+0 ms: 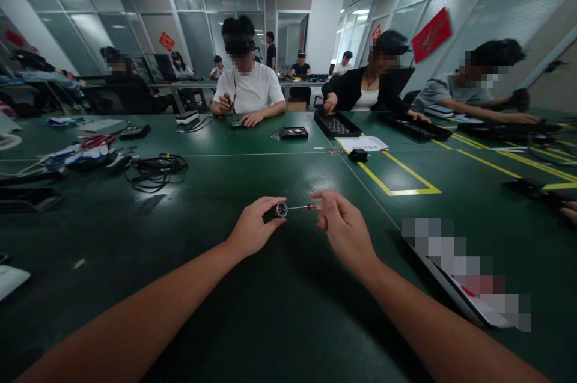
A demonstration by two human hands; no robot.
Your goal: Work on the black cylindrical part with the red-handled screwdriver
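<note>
One short dark cylinder (pixel 280 210) sits clamped in the left grip (pixel 255 228), fingers above and thumb below, its round, metal-rimmed end showing past the fingertips. Just to the right, the right grip (pixel 346 228) is closed on the reddish handle of a small screwdriver (pixel 312 207), forefinger lying out along it. The thin shaft runs almost level from the right grip to the rim of the cylinder; whether the tip touches there or stops just short, I cannot tell. Both grips are above the green tabletop (pixel 279 323).

Right of the right grip and nearer the person lies a pale flat object (pixel 475 306), its upper face largely pixelated. Ahead of the right grip and a little rightward is a yellow tape outline (pixel 412 192), with a small black block (pixel 359 155) and white paper (pixel 367 143) near its far end. Beyond the left grip, off to its left, lies a loose cable coil (pixel 157 169). Well ahead of both grips, a black device (pixel 295 132) lies near the far edge; left of it sits a co-worker (pixel 259 85) in white.
</note>
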